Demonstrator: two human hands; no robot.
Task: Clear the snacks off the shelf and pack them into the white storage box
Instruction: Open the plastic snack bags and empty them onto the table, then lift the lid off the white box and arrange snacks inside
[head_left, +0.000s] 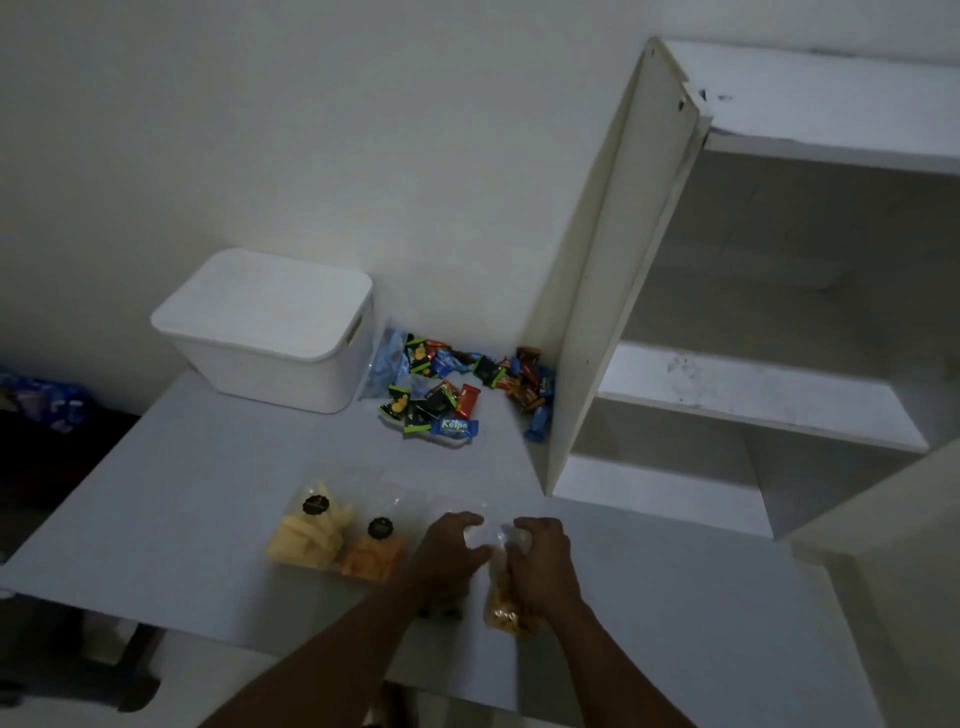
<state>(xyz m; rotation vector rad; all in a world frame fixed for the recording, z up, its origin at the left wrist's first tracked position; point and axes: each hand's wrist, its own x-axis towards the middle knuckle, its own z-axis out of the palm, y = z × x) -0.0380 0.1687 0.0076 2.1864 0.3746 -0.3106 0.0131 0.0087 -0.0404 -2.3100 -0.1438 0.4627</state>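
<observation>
The white storage box (270, 332) stands at the far left of the tabletop (208, 493) against the wall, with its lid (265, 299) seated on top. Just right of the box, between it and the side panel of the shelf unit (587, 312), lies a loose pile of small wrapped snacks (447, 395) in black, blue, orange and red wrappers. In front of the box, towards the person, two clear bags lie side by side and touching: the yellow snack bag (311, 535) and the orange snack bag (371, 558), each with a round black label.

Right of these two bags, and further from the box, both hands work on a third clear bag of golden snacks (504, 613). The right grip (543, 561) is clenched round the neck of this bag. The left grip (449, 551) has its fingers curled onto the clear upper plastic of the same bag.
</observation>
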